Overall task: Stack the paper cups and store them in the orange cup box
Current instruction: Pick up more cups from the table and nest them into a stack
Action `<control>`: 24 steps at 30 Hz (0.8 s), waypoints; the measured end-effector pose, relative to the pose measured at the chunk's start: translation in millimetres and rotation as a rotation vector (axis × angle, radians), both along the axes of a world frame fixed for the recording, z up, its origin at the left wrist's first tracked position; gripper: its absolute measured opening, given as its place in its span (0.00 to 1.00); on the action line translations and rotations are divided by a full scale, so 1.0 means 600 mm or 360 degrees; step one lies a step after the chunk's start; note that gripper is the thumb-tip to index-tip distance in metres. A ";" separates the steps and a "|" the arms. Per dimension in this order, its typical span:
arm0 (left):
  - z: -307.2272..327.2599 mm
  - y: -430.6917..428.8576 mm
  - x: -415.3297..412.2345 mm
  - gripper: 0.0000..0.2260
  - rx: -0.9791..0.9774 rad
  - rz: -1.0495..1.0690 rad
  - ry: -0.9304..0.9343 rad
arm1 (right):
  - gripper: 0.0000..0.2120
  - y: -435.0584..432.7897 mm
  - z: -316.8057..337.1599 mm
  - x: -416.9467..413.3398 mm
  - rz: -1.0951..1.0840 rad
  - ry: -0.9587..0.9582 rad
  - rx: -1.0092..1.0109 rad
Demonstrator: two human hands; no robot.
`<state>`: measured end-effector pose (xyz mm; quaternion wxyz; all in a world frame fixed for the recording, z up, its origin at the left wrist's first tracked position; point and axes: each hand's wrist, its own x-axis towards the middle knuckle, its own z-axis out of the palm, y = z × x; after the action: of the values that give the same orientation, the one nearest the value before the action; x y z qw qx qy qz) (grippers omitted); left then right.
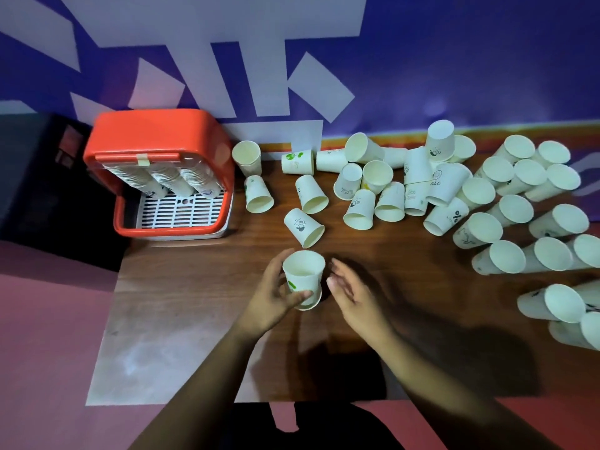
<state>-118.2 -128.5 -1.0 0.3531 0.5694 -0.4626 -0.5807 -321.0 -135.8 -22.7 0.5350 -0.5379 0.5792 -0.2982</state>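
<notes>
While only the head camera serves, it shows the relation plainly enough: the left hand point(276, 298) grips a white paper cup point(302, 274) upright, mouth toward the camera, thumb across its front wall beside a green print. Whether it is one cup or a nested pair I cannot tell. The right hand point(349, 289) hangs just beside it on the right, fingers straight and spread, holding nothing, a little blurred.

Just beyond the held cup, away from the person, a loose cup point(303, 227) lies on its side, its long axis slanted, its mouth turned down and right toward the free hand. That hand seems the likelier one to fetch it. The orange cup box point(156, 131) stands well apart at the upper left, nearer the left hand.

The cups are thin tapered paper with rolled rims, matte, and likely to dent under a hard squeeze. The box is smooth, rounded plastic holding three slanted columns of nested cups point(162, 177) above a white slotted tray point(181, 211). The table point(194, 303) is dark wood grain. Many more cups point(506, 258) crowd its right side.
</notes>
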 end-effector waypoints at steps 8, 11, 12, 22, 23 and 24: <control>-0.025 0.030 0.020 0.36 0.0026 -0.0333 -0.0342 | 0.22 0.004 -0.013 0.013 0.0309 0.0350 -0.0260; -0.042 0.039 0.029 0.33 0.0063 -0.0430 -0.0485 | 0.21 0.019 -0.026 0.015 0.0423 0.0416 -0.0294; -0.046 0.041 0.029 0.31 0.0060 -0.0415 -0.0502 | 0.21 0.023 -0.030 0.015 0.0427 0.0428 -0.0285; -0.045 -0.007 0.047 0.13 0.0040 -0.0152 -0.0560 | 0.16 -0.060 -0.023 0.012 0.0024 0.0464 -0.0059; -0.045 -0.024 0.056 0.14 -0.0019 -0.0069 -0.0670 | 0.17 -0.085 -0.018 0.013 -0.0044 0.0504 -0.0015; -0.046 -0.044 0.067 0.19 -0.0077 0.0004 -0.0788 | 0.18 -0.111 -0.016 0.016 -0.0093 0.0530 0.0032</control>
<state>-77.9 -154.9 -28.4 0.2432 0.6862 -0.5482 -0.4117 -311.6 -202.2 -32.5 0.4281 -0.5574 0.6782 -0.2146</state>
